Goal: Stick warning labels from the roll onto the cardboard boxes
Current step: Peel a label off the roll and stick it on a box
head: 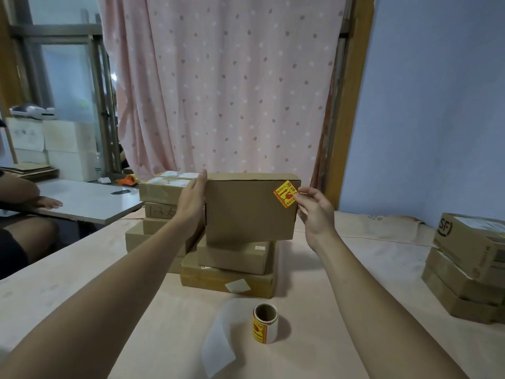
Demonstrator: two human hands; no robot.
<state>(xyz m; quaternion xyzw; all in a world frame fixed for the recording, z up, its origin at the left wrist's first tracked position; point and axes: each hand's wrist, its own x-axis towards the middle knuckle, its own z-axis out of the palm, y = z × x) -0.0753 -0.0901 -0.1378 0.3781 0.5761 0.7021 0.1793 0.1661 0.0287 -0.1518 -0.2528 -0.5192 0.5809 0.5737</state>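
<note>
A brown cardboard box [246,212] stands on edge on top of a stack of boxes, its broad face toward me. My left hand [192,199] lies flat against its left side, fingers straight. A yellow and red warning label [286,194] sits turned like a diamond at the box's upper right corner. My right hand [314,207] pinches the label's right tip with thumb and forefinger. The label roll [264,322] stands upright on the table in front of the stack, with a strip of bare white backing paper [218,343] trailing to its left.
Two stacked boxes [232,272] carry the held box, with another stack [158,212] to the left. More boxes [467,263] are piled at the table's right edge. A seated person's hand [49,202] rests on a white table at left. A pink curtain hangs behind.
</note>
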